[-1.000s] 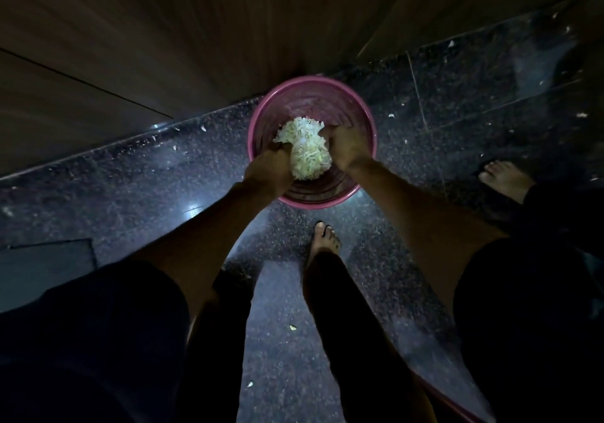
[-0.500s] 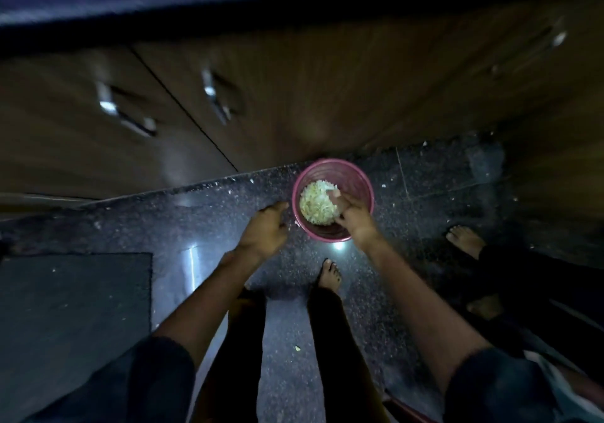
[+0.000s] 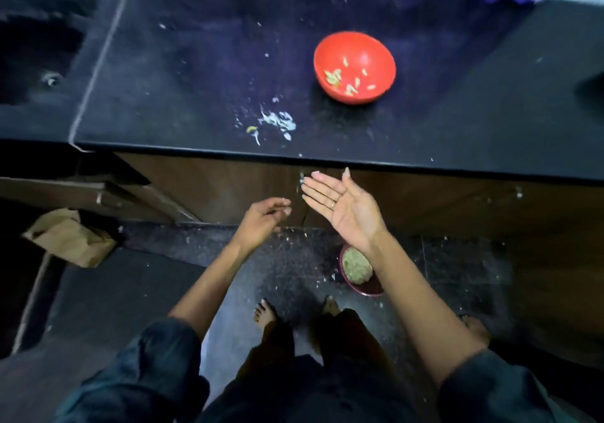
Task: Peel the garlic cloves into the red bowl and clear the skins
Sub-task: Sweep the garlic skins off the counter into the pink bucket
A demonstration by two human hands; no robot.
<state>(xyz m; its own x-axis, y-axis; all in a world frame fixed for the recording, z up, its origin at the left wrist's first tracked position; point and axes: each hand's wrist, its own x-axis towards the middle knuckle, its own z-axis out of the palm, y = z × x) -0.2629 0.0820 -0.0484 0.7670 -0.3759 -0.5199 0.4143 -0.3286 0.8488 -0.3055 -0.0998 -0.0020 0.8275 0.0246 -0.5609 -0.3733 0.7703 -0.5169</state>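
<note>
The skin-clearing step is in hand: both hands hang in front of the cabinet, just short of the near edge of the table (image 3: 457,135), and neither carries anything. The right hand (image 3: 343,208) is turned palm up with its fingers (image 3: 313,190) straight and spread flat, empty. The left hand (image 3: 261,221) sits just to its left, fingers loosely curled with the tips drawn near the thumb; whether a scrap is pinched there is too small to tell. The next move, as I judge it, calls for reaching up to the small heap of skins (image 3: 276,122) that lies on the table near its front edge, left and nearer than the red bowl (image 3: 354,43), sweeping it into a palm and carrying it down to the pink bin (image 3: 369,288) on the floor, which is heaped with pale skins and stands just beside the right forearm. The red bowl rests upright farther back on the table, and holds a few small pale yellow garlic cloves (image 3: 333,78) scattered over its bottom. White flecks dot the table and floor.
</note>
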